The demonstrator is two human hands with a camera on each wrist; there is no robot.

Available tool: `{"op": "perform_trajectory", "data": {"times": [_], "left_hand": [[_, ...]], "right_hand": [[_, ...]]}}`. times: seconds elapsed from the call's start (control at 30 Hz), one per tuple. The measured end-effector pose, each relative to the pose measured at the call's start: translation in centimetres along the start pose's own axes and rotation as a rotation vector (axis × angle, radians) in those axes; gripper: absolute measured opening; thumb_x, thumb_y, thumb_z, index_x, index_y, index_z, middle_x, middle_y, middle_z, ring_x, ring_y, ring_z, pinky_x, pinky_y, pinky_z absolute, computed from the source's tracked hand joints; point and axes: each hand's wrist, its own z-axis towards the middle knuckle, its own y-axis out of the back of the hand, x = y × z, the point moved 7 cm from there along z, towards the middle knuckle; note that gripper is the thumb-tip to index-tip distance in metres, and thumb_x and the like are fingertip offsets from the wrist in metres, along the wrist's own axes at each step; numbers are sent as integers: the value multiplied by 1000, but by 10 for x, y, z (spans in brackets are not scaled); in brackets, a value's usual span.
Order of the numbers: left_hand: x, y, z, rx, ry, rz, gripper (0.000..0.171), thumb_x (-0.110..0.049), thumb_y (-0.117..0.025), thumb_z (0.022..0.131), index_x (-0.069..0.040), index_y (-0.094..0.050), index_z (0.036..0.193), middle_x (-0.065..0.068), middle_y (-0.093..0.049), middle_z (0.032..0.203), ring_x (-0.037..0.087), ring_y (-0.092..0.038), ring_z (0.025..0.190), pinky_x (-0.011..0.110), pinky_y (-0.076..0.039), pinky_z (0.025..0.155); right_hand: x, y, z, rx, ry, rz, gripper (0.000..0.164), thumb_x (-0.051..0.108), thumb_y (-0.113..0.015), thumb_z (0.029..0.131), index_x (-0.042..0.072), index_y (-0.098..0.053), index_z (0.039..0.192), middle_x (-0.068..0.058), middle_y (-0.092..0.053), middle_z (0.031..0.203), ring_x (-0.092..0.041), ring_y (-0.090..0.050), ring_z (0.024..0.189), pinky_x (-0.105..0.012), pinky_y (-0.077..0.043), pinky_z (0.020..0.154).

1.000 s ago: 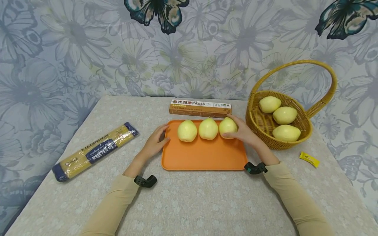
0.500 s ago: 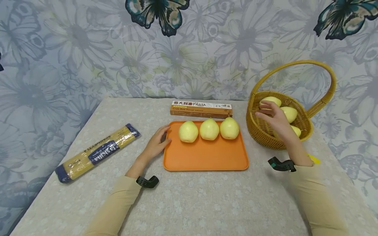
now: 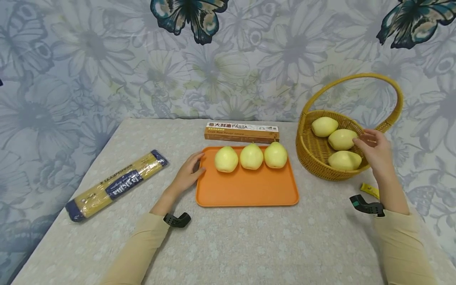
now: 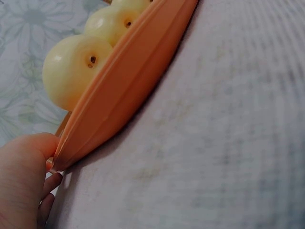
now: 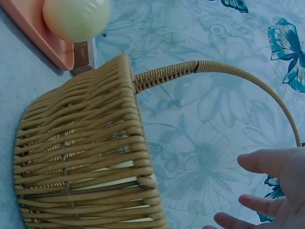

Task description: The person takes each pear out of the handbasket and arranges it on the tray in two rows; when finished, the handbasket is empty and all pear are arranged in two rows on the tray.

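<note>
My left hand (image 3: 187, 172) holds the left edge of an orange tray (image 3: 246, 194), its thumb (image 4: 45, 143) at the rim. Along the tray's far side stand three pale yellow pears in a row: a left one (image 3: 226, 159), a middle one (image 3: 251, 156) and a right one (image 3: 276, 155). At the right, my right hand (image 3: 378, 150) hovers with spread, slightly bent fingers by the near right rim of a wicker basket (image 3: 313, 164). Nothing is in its grasp. Three more pears lie in the basket, the middle one (image 3: 342, 139) nearest the fingertips.
Behind the tray sits a brown and white pasta box (image 3: 242, 132). A spaghetti pack (image 3: 117, 186) lies at the left. Partly behind the right forearm is a small yellow wrapped item (image 3: 369, 190). The basket's tall handle (image 3: 356, 76) arches over it.
My right hand has let go of the right pear on the tray, passed over the basket, and moved to its right rim. The left hand stays at the tray.
</note>
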Motion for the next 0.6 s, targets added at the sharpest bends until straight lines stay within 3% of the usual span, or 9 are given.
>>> {"op": "perform_trajectory", "data": {"times": [0.1, 0.2, 0.37, 0.43, 0.5, 0.6], "left_hand": [[-1, -1, 0, -2, -6, 7, 55, -15, -58, 95, 0, -37, 143, 17, -34, 151, 35, -38, 136, 50, -26, 117], [1, -2, 1, 3, 7, 8, 55, -15, -57, 95, -1, -37, 144, 16, -34, 152, 33, -38, 136, 49, -26, 118], [3, -2, 2, 11, 20, 7, 54, -17, -57, 96, -2, -37, 144, 14, -33, 152, 32, -38, 136, 47, -26, 118], [3, -2, 2, 9, 17, 10, 54, -17, -57, 96, -2, -37, 144, 14, -33, 152, 32, -38, 136, 48, -27, 118], [3, -2, 2, 11, 14, 9, 55, -17, -57, 96, -2, -37, 144, 15, -33, 152, 33, -38, 136, 48, -28, 117], [3, -2, 1, 12, 14, 8, 54, -17, -57, 96, -3, -37, 144, 14, -33, 152, 32, -38, 136, 48, -28, 117]], "right_hand": [[-4, -4, 1, 22, -28, -47, 69, 41, -56, 93, 3, -32, 145, 21, -40, 106, 10, -38, 90, -9, -38, 75], [-7, -11, 2, 58, -38, -94, 72, 40, -56, 93, -1, -30, 145, 5, -45, 119, 4, -40, 95, -21, -41, 83], [-15, -22, 4, 137, -24, -181, 75, 37, -54, 94, -8, -23, 146, -33, -38, 135, -36, -45, 113, -40, -43, 83], [-18, -26, 5, 174, -11, -222, 78, 36, -55, 94, -12, -20, 145, -39, -34, 136, -50, -37, 120, -49, -44, 83], [-18, -30, 5, 208, 9, -275, 81, 34, -58, 93, -14, -19, 144, -43, -33, 135, -54, -35, 121, -60, -40, 89], [-17, -37, 4, 254, 44, -344, 84, 32, -64, 90, -17, -19, 143, -45, -32, 135, -57, -35, 120, -65, -37, 94]]}}
